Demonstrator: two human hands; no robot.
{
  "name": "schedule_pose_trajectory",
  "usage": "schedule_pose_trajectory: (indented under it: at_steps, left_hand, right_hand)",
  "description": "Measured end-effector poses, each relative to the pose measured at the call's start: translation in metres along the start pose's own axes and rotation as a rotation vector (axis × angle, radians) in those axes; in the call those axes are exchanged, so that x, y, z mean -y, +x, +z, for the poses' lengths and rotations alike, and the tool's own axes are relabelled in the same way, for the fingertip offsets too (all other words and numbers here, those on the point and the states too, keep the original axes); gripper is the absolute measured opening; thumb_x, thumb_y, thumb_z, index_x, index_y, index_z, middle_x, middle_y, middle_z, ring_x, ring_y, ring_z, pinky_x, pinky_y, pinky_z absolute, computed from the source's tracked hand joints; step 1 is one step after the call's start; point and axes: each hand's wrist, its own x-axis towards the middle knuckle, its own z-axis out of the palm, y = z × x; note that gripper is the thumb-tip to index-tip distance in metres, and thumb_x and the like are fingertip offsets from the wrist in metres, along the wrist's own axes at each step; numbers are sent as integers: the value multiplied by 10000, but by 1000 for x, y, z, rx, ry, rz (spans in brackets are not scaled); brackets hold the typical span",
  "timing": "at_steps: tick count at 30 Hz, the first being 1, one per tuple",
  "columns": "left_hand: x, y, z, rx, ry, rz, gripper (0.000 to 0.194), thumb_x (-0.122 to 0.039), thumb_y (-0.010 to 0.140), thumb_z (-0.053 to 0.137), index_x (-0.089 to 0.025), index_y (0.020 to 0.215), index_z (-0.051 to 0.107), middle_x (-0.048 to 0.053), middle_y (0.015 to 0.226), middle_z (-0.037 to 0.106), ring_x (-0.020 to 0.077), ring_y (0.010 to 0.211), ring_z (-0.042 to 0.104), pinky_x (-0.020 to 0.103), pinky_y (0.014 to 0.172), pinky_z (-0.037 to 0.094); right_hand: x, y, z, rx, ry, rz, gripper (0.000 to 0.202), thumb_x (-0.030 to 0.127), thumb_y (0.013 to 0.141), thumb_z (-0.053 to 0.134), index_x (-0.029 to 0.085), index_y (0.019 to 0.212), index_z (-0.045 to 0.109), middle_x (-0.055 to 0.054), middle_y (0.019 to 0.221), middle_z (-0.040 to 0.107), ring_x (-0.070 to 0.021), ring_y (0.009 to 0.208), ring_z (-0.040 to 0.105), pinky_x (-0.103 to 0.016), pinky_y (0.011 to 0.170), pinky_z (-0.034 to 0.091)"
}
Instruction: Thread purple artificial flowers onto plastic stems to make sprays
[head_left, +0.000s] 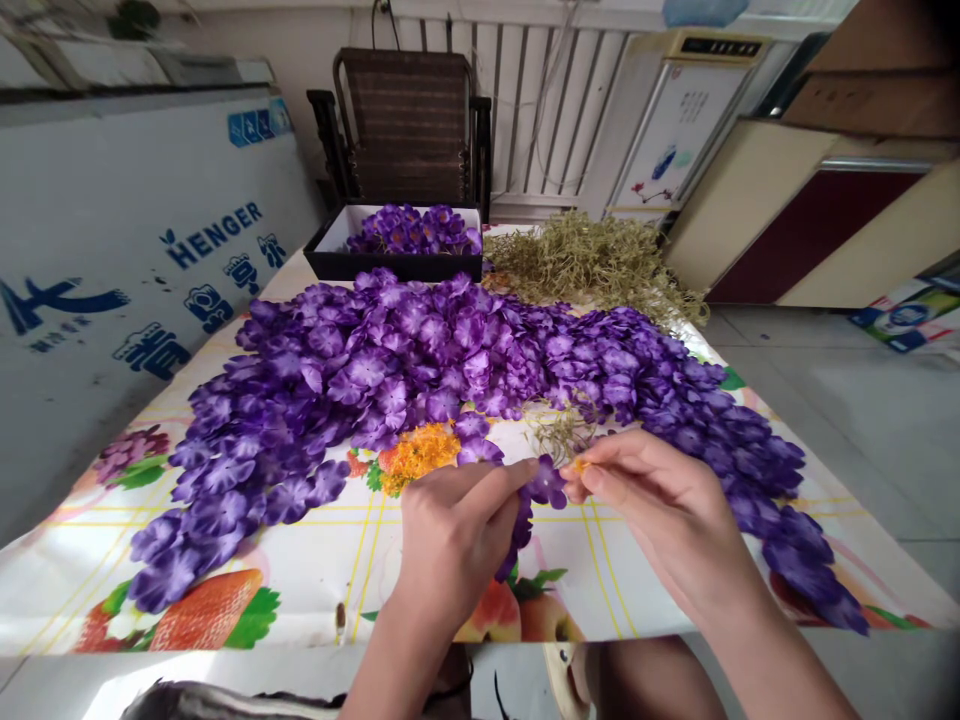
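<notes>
My left hand (457, 535) is closed near the table's front, holding purple artificial petals (549, 484) that stick out past its fingertips and hang below its palm. Just to its right, my right hand (660, 505) pinches a small yellow-orange flower centre (579, 466) between thumb and fingertips. The two hands nearly meet over the tablecloth. Beyond the left hand lies a little heap of orange flower centres (420, 455). A few thin greenish stems (559, 432) lie just behind the right hand. Exactly how many petals the left hand holds is hidden by its fingers.
A wide pile of purple petals (390, 350) arcs across the fruit-patterned tablecloth (315, 590). Behind it stand a black box (390, 265) with assembled purple flowers (420, 230) and a heap of greenish stems (592, 255). A chair (405, 125) faces the table; a white freezer (142, 240) is at left.
</notes>
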Motion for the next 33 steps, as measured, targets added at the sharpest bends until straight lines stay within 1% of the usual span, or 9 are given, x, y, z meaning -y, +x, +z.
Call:
schedule_pose_trajectory:
  at_steps: [6,11,14,16,20,24,27,30,33]
  left_hand:
    - [1,-1,1,5,-1,23,243,-43,842,498,-145,881,715,-31,496,578,90,422,496,201,437,385]
    - [1,0,0,17,-8,19,240,-53,847,497,-150,882,714,-30,501,579,87,428,504,194,443,392]
    - [0,0,0,12,-6,18,239,-52,842,498,-153,871,713,-30,499,579,87,427,501,196,440,386]
    - [0,0,0,-2,-2,-3,245,-48,838,499,-165,872,712,-37,503,585,79,420,488,191,433,373]
    - [0,0,1,-11,-3,-34,261,-30,821,498,-168,862,716,-42,501,589,69,396,464,189,411,348]
    - [0,0,2,-9,-8,-48,252,-39,819,507,-161,856,725,-34,495,585,75,394,468,191,404,350]
    - [0,0,2,-3,3,-70,257,-51,821,504,-169,852,730,-33,489,584,73,384,463,186,395,349]
    - [-1,0,1,6,16,-79,255,-64,825,499,-170,840,730,-28,487,596,74,386,482,181,397,365]
    - [-1,0,1,2,17,-83,239,-71,828,504,-163,828,726,-18,500,615,79,395,508,179,400,382]
  right_hand:
    - [-3,1,0,22,-102,-75,25,219,783,690,226,761,679,-27,841,662,-177,812,631,-289,737,530]
    - [0,1,5,111,20,117,75,242,749,703,228,713,639,-37,1066,644,-211,968,593,-323,807,478]
    - [-1,1,6,112,51,148,64,239,761,687,231,723,636,-29,1043,648,-204,964,580,-326,823,446]
    - [-3,2,4,66,40,84,54,224,764,683,225,730,641,-24,989,647,-191,930,572,-305,794,436]
    - [-6,5,-1,16,80,-41,54,184,800,647,227,767,641,18,742,615,-126,674,536,-255,645,412]
    - [-6,4,-1,44,126,25,67,182,837,605,238,830,641,35,645,593,-111,567,508,-242,551,371]
    - [-8,4,-1,74,89,93,100,174,826,602,204,750,660,29,601,553,-106,551,481,-247,546,364]
    - [-9,6,-1,58,127,160,107,174,792,615,184,711,684,7,633,557,-111,551,482,-262,541,385]
    - [-8,7,1,51,167,187,89,231,779,650,185,789,726,-17,676,590,-134,579,520,-290,566,426]
